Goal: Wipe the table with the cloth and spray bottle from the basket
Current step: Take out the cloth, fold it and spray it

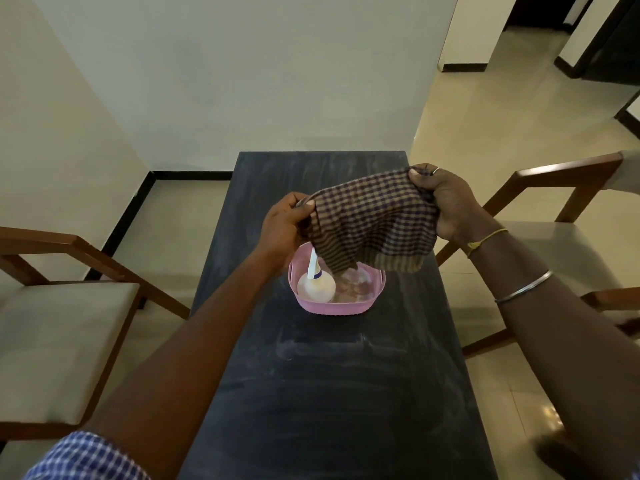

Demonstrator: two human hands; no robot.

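A brown and purple checked cloth (372,221) hangs spread in the air above the dark table (329,375). My left hand (282,225) pinches its left corner and my right hand (445,200) grips its right corner. Under the cloth a pink basket (341,306) stands on the table's middle. Inside it a white spray bottle (317,285) stands at the left, its nozzle partly behind the cloth's lower edge. The table top shows pale dusty smears.
A wooden chair with a beige seat (59,334) stands left of the table, another wooden chair (568,244) to the right. A pale wall lies beyond the table's far end. Tiled floor opens out at the right.
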